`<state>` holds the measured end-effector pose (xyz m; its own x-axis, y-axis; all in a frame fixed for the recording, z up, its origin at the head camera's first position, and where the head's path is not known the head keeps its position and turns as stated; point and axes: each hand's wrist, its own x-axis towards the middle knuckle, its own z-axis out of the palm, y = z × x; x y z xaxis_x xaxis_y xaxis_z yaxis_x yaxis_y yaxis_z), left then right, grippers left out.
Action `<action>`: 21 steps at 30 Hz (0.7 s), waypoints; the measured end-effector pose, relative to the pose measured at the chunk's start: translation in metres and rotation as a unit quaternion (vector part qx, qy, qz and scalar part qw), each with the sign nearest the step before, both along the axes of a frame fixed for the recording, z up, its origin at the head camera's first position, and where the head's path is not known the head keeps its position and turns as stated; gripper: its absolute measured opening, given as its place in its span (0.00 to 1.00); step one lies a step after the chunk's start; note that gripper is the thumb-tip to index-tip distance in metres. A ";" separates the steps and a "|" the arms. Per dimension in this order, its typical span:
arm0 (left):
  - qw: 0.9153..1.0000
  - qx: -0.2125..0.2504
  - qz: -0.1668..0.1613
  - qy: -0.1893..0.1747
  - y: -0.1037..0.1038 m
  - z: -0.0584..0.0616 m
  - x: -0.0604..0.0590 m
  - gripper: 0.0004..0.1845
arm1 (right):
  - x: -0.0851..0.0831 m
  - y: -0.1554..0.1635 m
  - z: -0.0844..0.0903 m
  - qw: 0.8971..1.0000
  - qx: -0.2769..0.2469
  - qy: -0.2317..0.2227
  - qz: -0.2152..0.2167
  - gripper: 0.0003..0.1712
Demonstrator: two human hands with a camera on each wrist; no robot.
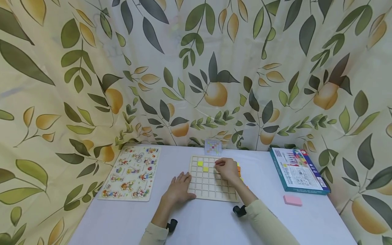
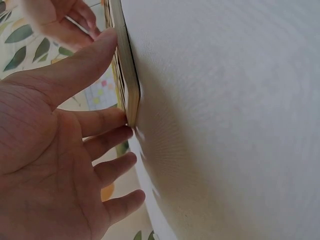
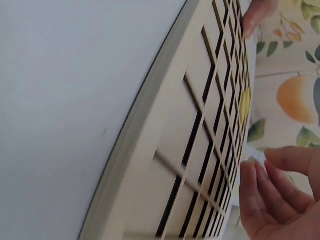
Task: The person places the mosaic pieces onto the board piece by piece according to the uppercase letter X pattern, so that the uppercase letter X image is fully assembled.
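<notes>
While hands work, a pink block (image 1: pixel 292 200) lies beside the box (image 1: pixel 298 170).

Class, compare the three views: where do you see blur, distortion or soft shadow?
Head view: wide-angle bend in the curtain, even soft light. Left wrist view: left hand sharp, faint shadow beside the grid board. Right wrist view: right hand and nearest slats soft.

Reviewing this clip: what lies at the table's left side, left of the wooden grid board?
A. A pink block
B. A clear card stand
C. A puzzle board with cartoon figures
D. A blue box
C: in the head view the puzzle board with cartoon figures lies left of the wooden grid board, beyond the left hand.
</notes>
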<state>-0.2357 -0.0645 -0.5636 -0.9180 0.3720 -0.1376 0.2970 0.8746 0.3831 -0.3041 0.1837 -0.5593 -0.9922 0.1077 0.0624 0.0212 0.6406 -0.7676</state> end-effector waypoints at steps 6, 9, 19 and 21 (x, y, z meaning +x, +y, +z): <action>1.000 0.005 0.000 0.000 0.000 0.000 0.000 0.48 | 0.006 0.021 0.004 0.999 0.023 0.001 -0.032 0.10; 1.000 0.003 0.001 0.000 0.000 0.000 -0.001 0.48 | 0.007 0.031 0.003 0.998 0.036 -0.002 -0.046 0.10; 1.000 -0.008 -0.001 0.004 0.000 -0.001 -0.001 0.48 | 0.011 0.055 -0.002 0.995 0.068 -0.009 -0.067 0.10; 1.000 -0.008 -0.002 0.004 0.000 0.000 -0.001 0.48 | 0.012 0.058 -0.002 0.994 0.082 -0.013 -0.069 0.11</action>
